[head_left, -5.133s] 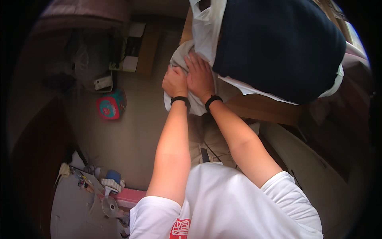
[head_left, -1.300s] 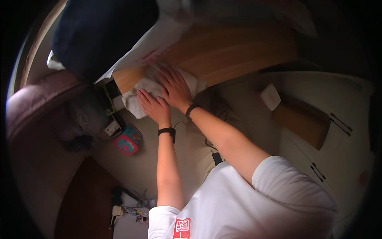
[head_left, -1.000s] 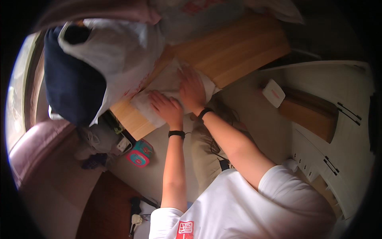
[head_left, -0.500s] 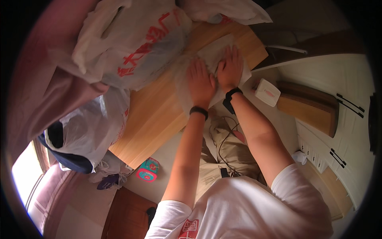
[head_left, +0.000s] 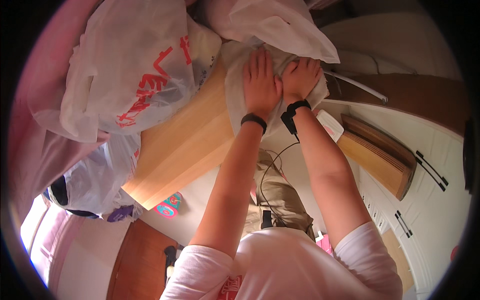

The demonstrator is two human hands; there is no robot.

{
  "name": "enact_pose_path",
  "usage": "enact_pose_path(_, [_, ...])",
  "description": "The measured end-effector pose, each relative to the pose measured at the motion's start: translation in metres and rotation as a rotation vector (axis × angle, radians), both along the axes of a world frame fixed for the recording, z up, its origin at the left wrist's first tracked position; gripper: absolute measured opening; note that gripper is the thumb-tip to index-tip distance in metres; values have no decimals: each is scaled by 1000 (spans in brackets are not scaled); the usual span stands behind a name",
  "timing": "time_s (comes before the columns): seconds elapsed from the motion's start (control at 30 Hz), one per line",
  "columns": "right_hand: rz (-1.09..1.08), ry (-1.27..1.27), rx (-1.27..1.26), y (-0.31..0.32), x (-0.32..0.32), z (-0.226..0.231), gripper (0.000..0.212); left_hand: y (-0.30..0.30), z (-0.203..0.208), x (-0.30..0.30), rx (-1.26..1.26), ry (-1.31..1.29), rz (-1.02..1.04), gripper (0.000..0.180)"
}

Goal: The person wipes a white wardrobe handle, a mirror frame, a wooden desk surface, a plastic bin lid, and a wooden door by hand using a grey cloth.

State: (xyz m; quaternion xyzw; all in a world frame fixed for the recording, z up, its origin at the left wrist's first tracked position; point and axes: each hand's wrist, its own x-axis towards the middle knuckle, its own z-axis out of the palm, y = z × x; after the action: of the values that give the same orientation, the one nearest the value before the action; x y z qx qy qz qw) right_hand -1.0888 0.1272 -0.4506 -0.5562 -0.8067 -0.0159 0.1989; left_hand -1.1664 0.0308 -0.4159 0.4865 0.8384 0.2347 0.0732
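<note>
A pale grey-white cloth (head_left: pixel 235 82) lies spread on the wooden tabletop (head_left: pixel 180 145). My left hand (head_left: pixel 262 84) presses flat on it, fingers stretched out and pointing away from me. Beside it, my right hand (head_left: pixel 301 80) also rests flat on the cloth, its fingertips close to the hanging edge of a white plastic bag (head_left: pixel 270 22) at the far side. Neither hand grips anything. Both wrists wear black bands, and a thin cable runs down from the right one.
A large stuffed white plastic bag (head_left: pixel 130 65) with red print covers the table's left part; another bag (head_left: pixel 95 167) sits below it. White cabinets (head_left: pixel 430 150) with black handles stand at right, near a brown wooden box-like piece (head_left: pixel 377 160). A pink-and-teal item (head_left: pixel 168 205) lies on the floor.
Both hands have slid with the cloth toward the far edge, up to the far plastic bag. The cloth looks flatter and more bunched near that bag. The whole view has shifted somewhat.
</note>
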Motion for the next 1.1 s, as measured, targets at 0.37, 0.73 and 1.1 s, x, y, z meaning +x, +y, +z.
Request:
enact_pose_path(0.37, [39, -69, 114, 18, 3, -12, 45, 7, 1, 0, 140, -46, 85, 72])
enact_pose_path(0.73, [574, -143, -127, -37, 40, 11, 56, -67, -14, 59, 134, -64, 379, 73])
enact_pose_path(1.1, [890, -142, -71, -212, 10, 4, 63, -264, 14, 31, 226, -248, 677, 75])
